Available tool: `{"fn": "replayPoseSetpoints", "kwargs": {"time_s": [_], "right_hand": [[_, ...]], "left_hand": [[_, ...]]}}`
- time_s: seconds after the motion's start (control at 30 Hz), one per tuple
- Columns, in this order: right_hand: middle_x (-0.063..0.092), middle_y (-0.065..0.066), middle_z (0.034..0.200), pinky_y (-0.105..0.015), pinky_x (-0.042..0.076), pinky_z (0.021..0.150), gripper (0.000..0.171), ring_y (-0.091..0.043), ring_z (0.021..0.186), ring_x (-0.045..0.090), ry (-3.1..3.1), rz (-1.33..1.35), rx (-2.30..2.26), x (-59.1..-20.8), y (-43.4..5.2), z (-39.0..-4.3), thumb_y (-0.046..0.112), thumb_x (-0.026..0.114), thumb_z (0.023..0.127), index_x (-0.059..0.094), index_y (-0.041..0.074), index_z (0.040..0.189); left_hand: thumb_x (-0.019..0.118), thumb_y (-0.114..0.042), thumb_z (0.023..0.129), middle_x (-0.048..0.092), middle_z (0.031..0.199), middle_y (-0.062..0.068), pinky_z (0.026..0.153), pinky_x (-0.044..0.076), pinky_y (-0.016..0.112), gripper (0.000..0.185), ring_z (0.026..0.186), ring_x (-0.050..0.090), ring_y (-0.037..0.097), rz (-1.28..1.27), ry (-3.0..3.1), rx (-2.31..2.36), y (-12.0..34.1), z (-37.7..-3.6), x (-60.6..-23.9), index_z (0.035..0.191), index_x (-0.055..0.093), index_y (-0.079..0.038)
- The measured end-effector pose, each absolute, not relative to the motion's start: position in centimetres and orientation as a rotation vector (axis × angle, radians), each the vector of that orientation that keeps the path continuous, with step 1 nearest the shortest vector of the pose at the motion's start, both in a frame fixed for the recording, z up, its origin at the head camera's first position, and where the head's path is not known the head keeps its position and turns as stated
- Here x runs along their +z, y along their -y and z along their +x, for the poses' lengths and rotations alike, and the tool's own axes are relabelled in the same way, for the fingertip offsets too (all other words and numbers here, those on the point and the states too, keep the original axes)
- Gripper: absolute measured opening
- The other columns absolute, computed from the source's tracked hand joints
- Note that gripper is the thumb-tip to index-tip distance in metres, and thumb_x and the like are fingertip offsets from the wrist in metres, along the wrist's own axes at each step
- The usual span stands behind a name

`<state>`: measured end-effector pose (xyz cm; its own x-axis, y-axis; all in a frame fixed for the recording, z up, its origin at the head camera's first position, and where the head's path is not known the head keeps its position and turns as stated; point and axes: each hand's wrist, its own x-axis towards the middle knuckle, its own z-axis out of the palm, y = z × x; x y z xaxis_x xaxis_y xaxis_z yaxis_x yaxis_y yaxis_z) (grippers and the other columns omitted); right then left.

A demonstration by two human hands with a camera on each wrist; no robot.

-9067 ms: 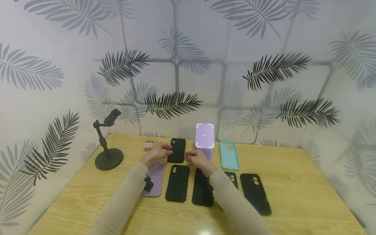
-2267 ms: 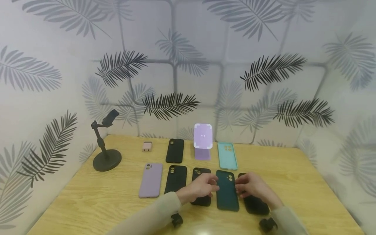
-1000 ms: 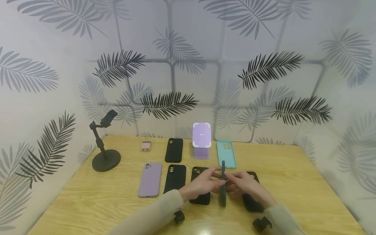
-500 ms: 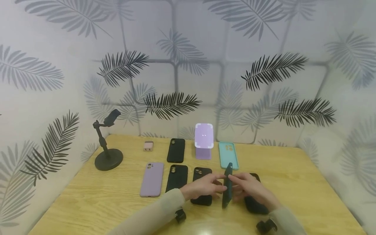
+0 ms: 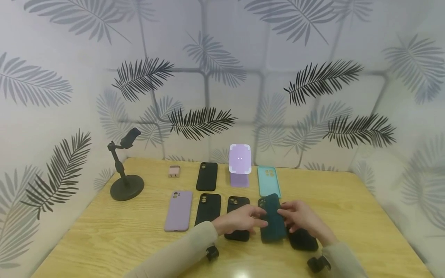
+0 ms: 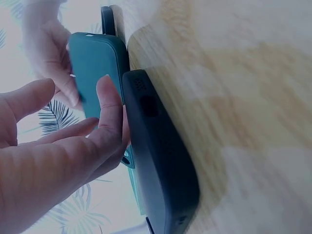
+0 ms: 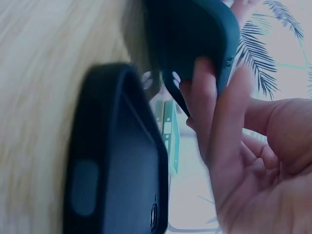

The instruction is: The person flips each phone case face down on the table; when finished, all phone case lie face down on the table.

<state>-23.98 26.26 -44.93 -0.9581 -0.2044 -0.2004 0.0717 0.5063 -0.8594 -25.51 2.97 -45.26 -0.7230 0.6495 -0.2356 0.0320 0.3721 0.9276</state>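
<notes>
A dark green phone case point(image 5: 272, 222) is tilted up off the table between the two hands, its camera holes now at the upper left. My right hand point(image 5: 302, 218) pinches its right edge; in the right wrist view the fingers point(image 7: 202, 80) curl at that edge. On the other side, my left hand point(image 5: 240, 220) touches the left edge with thumb and finger spread apart. The left wrist view shows the case's smooth green face point(image 6: 95, 63) beyond those fingers. Black phone cases lie under each hand, one at the left point(image 5: 238, 234) and one at the right point(image 5: 303, 240), partly hidden.
Farther left lie a purple phone case point(image 5: 179, 211) and a black one point(image 5: 208, 208). Behind stand a pink charger plug point(image 5: 174, 171), another black case point(image 5: 207, 177), a purple stand point(image 5: 240, 159) and a turquoise case point(image 5: 268, 181). A black phone holder point(image 5: 127, 187) stands at the left edge.
The dark green case was lifted from the table, stood on edge and turned over; its camera holes went from right to left. Earlier, the hands were at the back row's black case.
</notes>
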Motion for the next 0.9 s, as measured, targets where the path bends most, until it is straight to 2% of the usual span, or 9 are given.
{"fn": "replayPoseSetpoints", "kwargs": {"time_s": [0.13,0.27,0.63,0.77,0.9], "right_hand": [[0.067,-0.005,0.072,-0.031,0.054,0.048,0.034,-0.018,0.064,0.066,-2.583,-0.145,-1.311,-44.97,-26.45,-23.86,0.020,0.062,0.097,0.065,-0.007,0.118],[0.069,-0.006,0.070,-0.031,0.055,0.048,0.023,-0.018,0.060,0.067,-2.627,-0.129,-1.259,-45.16,-26.25,-23.78,0.017,0.066,0.094,0.071,-0.003,0.104],[0.071,-0.007,0.071,-0.030,0.055,0.047,0.021,-0.017,0.058,0.068,-2.667,-0.027,-1.211,-45.55,-25.90,-23.88,0.010,0.070,0.090,0.072,-0.005,0.105],[0.071,-0.006,0.071,-0.024,0.047,0.042,0.024,-0.015,0.053,0.065,-2.690,-0.042,-1.185,-45.56,-25.93,-23.96,0.010,0.071,0.089,0.072,-0.006,0.107],[0.070,-0.004,0.067,-0.020,0.038,0.039,0.019,-0.013,0.047,0.060,-2.711,-0.039,-1.165,-45.56,-25.97,-24.08,0.009,0.072,0.088,0.074,-0.002,0.102]], "left_hand": [[0.066,-0.024,0.095,0.056,0.136,0.017,0.077,0.059,0.037,0.048,0.094,0.068,0.022,0.585,-2.061,1.350,-2.82,-25.49,-45.15,0.137,0.054,-0.003],[0.066,-0.026,0.095,0.052,0.142,0.017,0.078,0.059,0.037,0.051,0.094,0.069,0.024,0.591,-2.064,1.331,-2.53,-25.39,-44.93,0.138,0.052,-0.002],[0.065,-0.026,0.095,0.049,0.143,0.022,0.080,0.059,0.037,0.055,0.095,0.069,0.026,0.590,-2.075,1.313,-2.22,-25.46,-44.70,0.140,0.049,0.001],[0.066,-0.024,0.095,0.049,0.142,0.022,0.079,0.059,0.037,0.054,0.101,0.068,0.027,0.587,-2.066,1.326,-2.23,-25.52,-44.82,0.139,0.050,0.002],[0.065,-0.022,0.096,0.049,0.142,0.023,0.079,0.059,0.038,0.051,0.106,0.066,0.029,0.591,-2.062,1.345,-2.22,-25.48,-44.76,0.137,0.051,0.003]]}}
